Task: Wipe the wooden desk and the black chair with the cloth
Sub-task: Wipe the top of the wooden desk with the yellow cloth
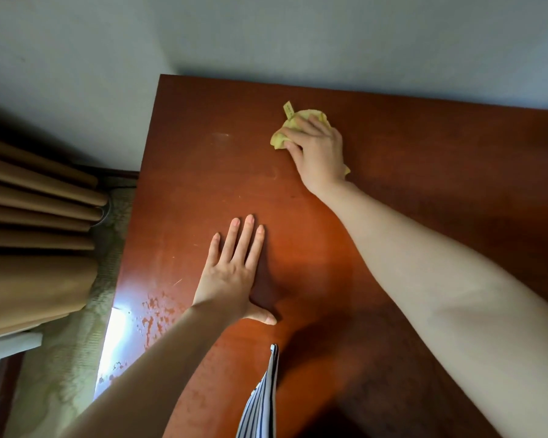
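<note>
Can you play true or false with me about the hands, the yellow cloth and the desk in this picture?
1. The right hand is pressing the yellow cloth on the wooden desk. True.
2. The left hand is holding a cloth too. False: it lies flat on the desk with its fingers spread and nothing in it.
3. The cloth is near the far edge of the desk, by the wall. True.
4. The black chair is being wiped right now. False: no chair shows, and the cloth is on the desk.
5. A brown curtain hangs to the left of the desk. True.
</note>
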